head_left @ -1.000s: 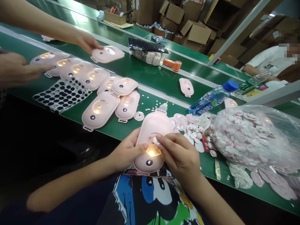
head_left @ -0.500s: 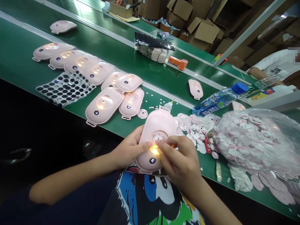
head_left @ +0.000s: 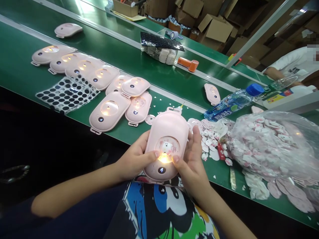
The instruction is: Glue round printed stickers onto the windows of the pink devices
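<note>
- The person's left hand [head_left: 136, 160] cups the left edge of a pink plastic oval case [head_left: 165, 129], thumb lying across its face.
- The right hand [head_left: 191, 166] is spread, fingers upright behind the case's right edge, thumb pressed on its face.
- The case is held above the green conveyor belt [head_left: 171, 89], with a cartoon-cat sticker [head_left: 166, 146] in its round window and a glowing light below.
- Right of it lie loose stickers [head_left: 211, 139] and a clear plastic bag [head_left: 269, 146] full of more.
- Left stand other pink cases [head_left: 109, 116] beside a black-dotted sticker sheet [head_left: 67, 94].
- Farther off, a co-worker [head_left: 291, 63] in a white T-shirt sits by a water bottle [head_left: 231, 104].
</note>
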Motion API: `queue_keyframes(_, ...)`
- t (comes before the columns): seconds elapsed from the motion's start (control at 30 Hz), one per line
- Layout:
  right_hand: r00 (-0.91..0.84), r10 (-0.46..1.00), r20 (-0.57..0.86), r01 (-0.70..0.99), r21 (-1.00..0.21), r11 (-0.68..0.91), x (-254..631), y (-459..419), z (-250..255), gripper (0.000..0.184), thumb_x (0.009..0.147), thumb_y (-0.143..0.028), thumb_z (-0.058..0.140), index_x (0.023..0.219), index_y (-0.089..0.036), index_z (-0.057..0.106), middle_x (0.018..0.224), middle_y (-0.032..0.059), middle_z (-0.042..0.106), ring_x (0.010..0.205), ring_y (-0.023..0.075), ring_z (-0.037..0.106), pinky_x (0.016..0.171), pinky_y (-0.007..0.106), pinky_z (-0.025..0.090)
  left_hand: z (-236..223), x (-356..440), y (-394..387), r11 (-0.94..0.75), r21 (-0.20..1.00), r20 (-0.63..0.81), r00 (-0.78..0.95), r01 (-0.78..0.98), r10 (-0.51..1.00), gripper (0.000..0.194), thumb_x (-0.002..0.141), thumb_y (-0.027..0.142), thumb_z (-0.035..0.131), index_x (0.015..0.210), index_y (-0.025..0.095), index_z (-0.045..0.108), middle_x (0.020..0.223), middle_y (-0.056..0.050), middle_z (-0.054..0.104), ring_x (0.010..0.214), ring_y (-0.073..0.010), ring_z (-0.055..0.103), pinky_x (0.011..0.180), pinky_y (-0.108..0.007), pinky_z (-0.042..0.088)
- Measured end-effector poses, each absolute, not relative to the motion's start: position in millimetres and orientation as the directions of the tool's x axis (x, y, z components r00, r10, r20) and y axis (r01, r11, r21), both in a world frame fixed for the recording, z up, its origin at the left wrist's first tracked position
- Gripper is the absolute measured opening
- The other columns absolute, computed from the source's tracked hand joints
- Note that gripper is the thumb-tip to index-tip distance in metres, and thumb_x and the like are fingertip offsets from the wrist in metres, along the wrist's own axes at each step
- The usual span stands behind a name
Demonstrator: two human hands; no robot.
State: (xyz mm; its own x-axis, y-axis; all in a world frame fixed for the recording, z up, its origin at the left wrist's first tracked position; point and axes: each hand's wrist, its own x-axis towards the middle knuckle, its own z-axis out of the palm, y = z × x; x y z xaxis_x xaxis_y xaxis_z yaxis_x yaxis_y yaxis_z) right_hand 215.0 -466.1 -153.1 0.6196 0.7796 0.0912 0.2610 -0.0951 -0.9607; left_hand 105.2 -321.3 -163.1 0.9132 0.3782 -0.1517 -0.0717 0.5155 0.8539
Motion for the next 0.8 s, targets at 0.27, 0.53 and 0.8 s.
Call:
queue_keyframes(0.27,0.587,0.809,-0.006,0.105,-0.991,-0.084,210,-466,-162,0.075,0.097,-0.035,0.043,0.154,-0.035,-0.005,0.161,0.0066,0.021,0.140,0.0281,0.039,0.106,0.053,0.048,-160,104,-324,0.454,0.889,-0.140,0.904,-0.065,0.404,0.056,0.078,0.030,0.076,0.129,0.024,0.053,0.123,-0.009,0.064,0.106,-0.0268,0.061,0.082,-0.033,0.053)
queue_keyframes(0.53,0.601,0.792,0.109,0.324,-0.939,-0.117,202,-470,-163,0.077,0.097,-0.029,0.045,0.154,-0.035,-0.006,0.159,0.0074,0.022,0.142,0.0283,0.035,0.112,0.055,0.041,-161,113,-325,0.525,0.842,-0.147,0.883,-0.125,0.446,0.045,0.077,0.026,0.075,0.119,0.022,0.059,0.109,-0.008,0.068,0.094,-0.0243,0.065,0.076,-0.031,0.054)
queue_keyframes(0.8,0.573,0.803,0.165,0.453,-0.880,-0.143,202,-471,-159,0.076,0.097,-0.031,0.044,0.154,-0.034,-0.006,0.160,0.0077,0.018,0.146,0.0287,0.027,0.117,0.055,0.033,-161,115,-326,0.575,0.812,-0.175,0.899,-0.100,0.402,0.055,0.070,0.021,0.077,0.122,0.021,0.058,0.110,-0.010,0.070,0.100,-0.0325,0.066,0.078,-0.039,0.055)
